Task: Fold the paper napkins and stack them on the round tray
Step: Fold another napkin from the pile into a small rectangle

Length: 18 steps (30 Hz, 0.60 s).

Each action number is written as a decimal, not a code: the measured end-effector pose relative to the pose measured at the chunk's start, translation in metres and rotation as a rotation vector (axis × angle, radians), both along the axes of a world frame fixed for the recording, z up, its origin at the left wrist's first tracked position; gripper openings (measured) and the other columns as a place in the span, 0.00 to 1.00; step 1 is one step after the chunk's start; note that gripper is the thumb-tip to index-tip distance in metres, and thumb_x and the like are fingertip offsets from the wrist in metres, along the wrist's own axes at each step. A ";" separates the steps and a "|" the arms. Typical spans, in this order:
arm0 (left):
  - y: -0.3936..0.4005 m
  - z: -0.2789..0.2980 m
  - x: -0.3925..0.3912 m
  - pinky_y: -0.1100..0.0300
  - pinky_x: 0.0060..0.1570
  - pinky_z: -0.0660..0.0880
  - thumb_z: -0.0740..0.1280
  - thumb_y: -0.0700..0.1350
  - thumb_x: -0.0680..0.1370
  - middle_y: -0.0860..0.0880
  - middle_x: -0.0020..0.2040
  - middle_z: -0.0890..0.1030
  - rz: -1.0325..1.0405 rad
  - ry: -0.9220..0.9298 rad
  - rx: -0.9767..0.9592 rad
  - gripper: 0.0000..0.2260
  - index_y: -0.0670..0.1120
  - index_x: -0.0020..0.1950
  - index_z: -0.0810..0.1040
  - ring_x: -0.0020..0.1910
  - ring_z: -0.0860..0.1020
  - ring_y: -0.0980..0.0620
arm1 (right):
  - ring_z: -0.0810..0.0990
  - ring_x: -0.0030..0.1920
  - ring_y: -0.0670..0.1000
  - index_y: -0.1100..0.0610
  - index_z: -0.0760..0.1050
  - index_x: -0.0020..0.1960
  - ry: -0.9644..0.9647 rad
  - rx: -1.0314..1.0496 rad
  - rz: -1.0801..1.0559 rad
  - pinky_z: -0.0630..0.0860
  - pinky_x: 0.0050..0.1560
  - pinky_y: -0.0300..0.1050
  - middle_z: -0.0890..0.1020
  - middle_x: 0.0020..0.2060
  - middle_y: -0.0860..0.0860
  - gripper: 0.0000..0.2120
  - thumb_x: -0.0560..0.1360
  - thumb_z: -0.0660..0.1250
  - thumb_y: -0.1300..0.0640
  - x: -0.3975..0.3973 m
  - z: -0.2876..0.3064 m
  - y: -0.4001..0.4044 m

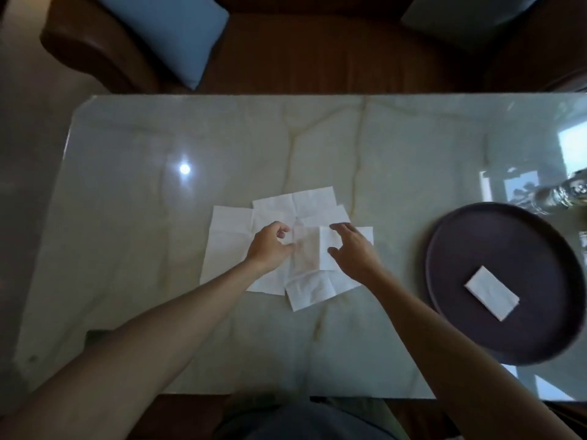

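Under both hands lies the big marble table (127, 249), pale and shiny. Far off to the right of the right hand sits the round tray (514, 258), dark and flat, with one folded napkin (492, 293) already lying on it. Behind the tray stands something made of glass (562, 195), too blurry to name.

Right below the hands is the pile of open paper napkins (228, 246). They lie flat, white and overlapping, spread out like a messy fan.

I think these napkins are very light and very soft. They would bend, crease and tear easily, and a puff of air could move them. A corner or an edge looks like the best spot to take hold, with just the fingertips, so only the top sheet lifts.

The left hand (270, 246) reaches in from the lower left with its arm stretched out. Its fingers are curled, and thumb and fingertip seem to pinch a bit of paper near the middle of the pile. The right hand (352, 249) comes in from the lower right. Its fingers are spread apart and reach over a small turned-over flap (328, 249). It holds nothing that I can see.
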<state>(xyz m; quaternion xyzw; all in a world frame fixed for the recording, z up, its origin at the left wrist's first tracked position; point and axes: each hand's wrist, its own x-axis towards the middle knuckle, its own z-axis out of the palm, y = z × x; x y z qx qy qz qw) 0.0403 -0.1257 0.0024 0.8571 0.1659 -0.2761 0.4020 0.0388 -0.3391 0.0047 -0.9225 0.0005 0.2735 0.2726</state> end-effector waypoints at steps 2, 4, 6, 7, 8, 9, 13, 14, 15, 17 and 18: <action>0.010 -0.002 -0.006 0.59 0.57 0.73 0.76 0.48 0.74 0.47 0.62 0.78 -0.010 0.035 -0.025 0.24 0.46 0.68 0.76 0.60 0.77 0.50 | 0.77 0.69 0.55 0.53 0.63 0.79 0.009 -0.024 0.061 0.76 0.63 0.53 0.65 0.79 0.48 0.30 0.80 0.67 0.57 0.006 -0.003 0.013; 0.015 -0.006 -0.011 0.60 0.57 0.71 0.75 0.49 0.75 0.47 0.63 0.77 -0.034 0.069 -0.051 0.26 0.47 0.71 0.74 0.62 0.77 0.49 | 0.76 0.70 0.57 0.53 0.60 0.81 0.030 -0.051 0.104 0.75 0.64 0.54 0.62 0.81 0.48 0.31 0.80 0.67 0.59 0.011 -0.008 0.022; 0.015 -0.011 -0.013 0.61 0.56 0.71 0.75 0.50 0.75 0.47 0.63 0.77 -0.062 0.086 -0.080 0.28 0.49 0.74 0.71 0.60 0.76 0.49 | 0.77 0.68 0.59 0.54 0.60 0.80 0.045 -0.079 0.125 0.76 0.61 0.54 0.63 0.80 0.49 0.31 0.80 0.66 0.61 0.015 -0.013 0.027; 0.014 -0.013 -0.012 0.61 0.56 0.70 0.75 0.50 0.76 0.46 0.62 0.76 -0.073 0.087 -0.093 0.29 0.50 0.75 0.70 0.59 0.77 0.48 | 0.79 0.65 0.61 0.54 0.61 0.80 0.047 -0.095 0.130 0.77 0.58 0.54 0.64 0.79 0.51 0.31 0.79 0.66 0.61 0.017 -0.016 0.028; 0.013 -0.014 -0.011 0.61 0.55 0.70 0.75 0.50 0.76 0.46 0.60 0.76 -0.086 0.086 -0.102 0.30 0.51 0.76 0.68 0.58 0.77 0.48 | 0.80 0.61 0.62 0.54 0.63 0.78 0.048 -0.111 0.131 0.77 0.55 0.54 0.66 0.77 0.52 0.29 0.79 0.66 0.61 0.020 -0.019 0.029; 0.011 -0.014 -0.008 0.61 0.55 0.70 0.74 0.50 0.76 0.46 0.59 0.76 -0.099 0.083 -0.109 0.31 0.52 0.77 0.67 0.57 0.76 0.48 | 0.81 0.57 0.63 0.55 0.65 0.76 0.048 -0.127 0.125 0.78 0.52 0.54 0.68 0.74 0.54 0.27 0.78 0.66 0.61 0.021 -0.021 0.029; -0.002 -0.014 0.006 0.58 0.57 0.75 0.73 0.48 0.78 0.47 0.54 0.77 -0.166 0.076 -0.123 0.33 0.53 0.80 0.63 0.54 0.77 0.49 | 0.80 0.46 0.58 0.56 0.74 0.62 0.031 -0.161 0.064 0.79 0.45 0.52 0.70 0.63 0.56 0.13 0.79 0.68 0.58 0.028 -0.022 0.027; -0.006 -0.013 0.009 0.58 0.56 0.76 0.73 0.47 0.78 0.48 0.53 0.77 -0.176 0.075 -0.125 0.34 0.53 0.80 0.62 0.52 0.77 0.49 | 0.79 0.47 0.57 0.55 0.75 0.60 0.029 -0.160 0.066 0.79 0.45 0.51 0.71 0.62 0.55 0.10 0.79 0.69 0.57 0.029 -0.021 0.027; -0.010 -0.012 0.012 0.57 0.56 0.76 0.73 0.46 0.78 0.48 0.53 0.76 -0.184 0.076 -0.127 0.34 0.53 0.80 0.61 0.52 0.77 0.49 | 0.79 0.51 0.56 0.55 0.76 0.58 0.025 -0.154 0.075 0.79 0.47 0.50 0.72 0.62 0.55 0.09 0.79 0.69 0.56 0.029 -0.020 0.026; -0.016 -0.011 0.017 0.57 0.55 0.76 0.73 0.45 0.78 0.49 0.53 0.75 -0.203 0.077 -0.134 0.34 0.52 0.80 0.62 0.52 0.76 0.49 | 0.75 0.61 0.56 0.54 0.79 0.56 0.002 -0.150 0.110 0.76 0.55 0.50 0.75 0.62 0.53 0.08 0.78 0.70 0.53 0.031 -0.019 0.022; -0.018 -0.010 0.019 0.57 0.55 0.76 0.73 0.45 0.78 0.49 0.54 0.75 -0.210 0.076 -0.134 0.31 0.51 0.79 0.65 0.51 0.76 0.49 | 0.73 0.64 0.55 0.53 0.80 0.54 -0.011 -0.156 0.139 0.73 0.60 0.50 0.76 0.62 0.52 0.08 0.78 0.70 0.51 0.031 -0.017 0.019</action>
